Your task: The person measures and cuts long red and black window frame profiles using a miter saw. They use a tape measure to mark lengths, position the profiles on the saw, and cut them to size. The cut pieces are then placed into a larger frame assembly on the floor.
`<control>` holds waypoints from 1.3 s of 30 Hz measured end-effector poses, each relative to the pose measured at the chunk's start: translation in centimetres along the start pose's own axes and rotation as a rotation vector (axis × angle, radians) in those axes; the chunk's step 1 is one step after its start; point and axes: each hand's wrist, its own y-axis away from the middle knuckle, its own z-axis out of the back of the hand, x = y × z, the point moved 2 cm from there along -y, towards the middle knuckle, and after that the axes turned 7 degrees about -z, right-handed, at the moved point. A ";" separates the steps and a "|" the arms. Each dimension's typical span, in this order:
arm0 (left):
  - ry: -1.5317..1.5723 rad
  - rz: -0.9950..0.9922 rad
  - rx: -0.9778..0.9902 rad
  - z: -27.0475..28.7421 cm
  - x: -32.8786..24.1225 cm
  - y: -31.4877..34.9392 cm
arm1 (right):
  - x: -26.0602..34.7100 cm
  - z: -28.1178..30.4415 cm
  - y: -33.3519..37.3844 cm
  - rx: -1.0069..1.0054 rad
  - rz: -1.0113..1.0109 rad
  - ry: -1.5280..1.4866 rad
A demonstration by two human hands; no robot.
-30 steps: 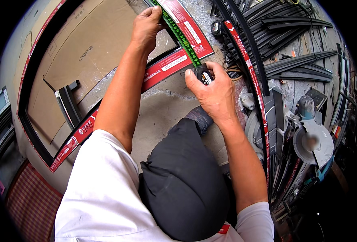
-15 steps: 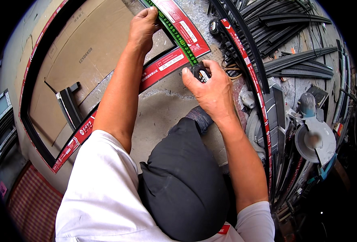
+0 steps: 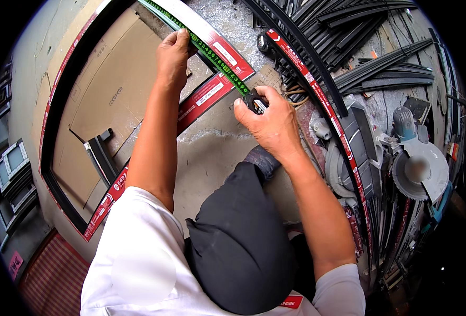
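My right hand (image 3: 272, 124) grips the black case of a tape measure (image 3: 255, 101), thumb on one side and fingers on the other. From it the green tape blade (image 3: 219, 64) runs up and left along one side of a large black frame (image 3: 204, 100) covered in red and white film. Farther along, my left hand (image 3: 172, 60) pinches the blade at the frame's inner edge; its fingertips are partly hidden. The case sits just outside the frame's corner. Beyond my left hand the blade continues to the top of the view.
Cardboard (image 3: 98, 105) lies inside the frame, with a short black profile piece (image 3: 100, 158) there. On the right are a long red-filmed strip (image 3: 325, 100), piled black profiles (image 3: 348, 37) and a saw with a toothed disc (image 3: 414, 174). Small framed panels (image 3: 14, 168) stand at left.
The view has shifted, so the frame's far side and more of the blade show. Both hands keep their hold, with the case still by the frame's corner.
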 end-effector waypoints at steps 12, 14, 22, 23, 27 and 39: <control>-0.061 0.092 0.393 -14.8 -3.0 12.2 | -10.5 15.2 8.1 -0.143 -0.081 0.003; -0.046 0.204 0.504 -17.6 -1.7 14.9 | -13.1 18.8 10.2 -0.150 -0.161 0.048; -0.064 0.526 0.862 -23.6 4.0 22.0 | -23.2 28.4 16.7 -0.134 -0.254 0.171; -0.071 0.532 0.869 -24.0 4.3 22.2 | -24.4 29.1 17.4 -0.142 -0.253 0.170; -0.095 0.550 0.878 -25.2 4.6 22.0 | -27.3 30.5 18.5 -0.109 -0.345 0.106; -0.195 0.578 0.831 -26.1 7.2 20.7 | -31.6 30.6 16.2 -0.081 -0.306 0.037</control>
